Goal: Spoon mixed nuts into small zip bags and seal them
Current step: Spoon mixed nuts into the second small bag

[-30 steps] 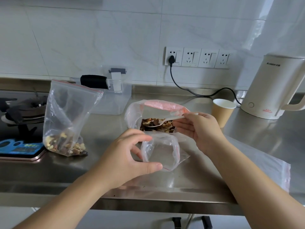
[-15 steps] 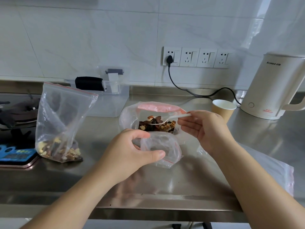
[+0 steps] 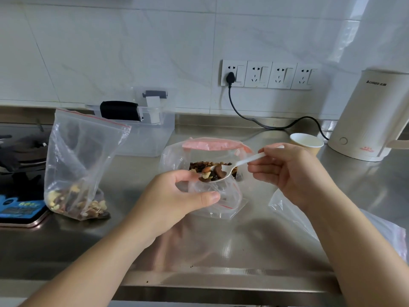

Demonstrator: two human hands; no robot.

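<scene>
My left hand pinches the rim of a small clear zip bag and holds its mouth open above the steel counter. My right hand pinches the handle of a white plastic spoon. The spoon's bowl is heaped with mixed nuts and hangs right over the small bag's mouth. Behind it stands a larger open bag of mixed nuts with a pink zip strip.
A tall zip bag with nuts at its bottom stands at the left, beside a stove. A clear plastic box is behind. A paper cup and a white kettle stand at the right. Flat bags lie at right.
My right hand has lifted the spoon out of the larger bag, now loaded with nuts, and brought it over the small bag's mouth. My left hand keeps the small bag open.
</scene>
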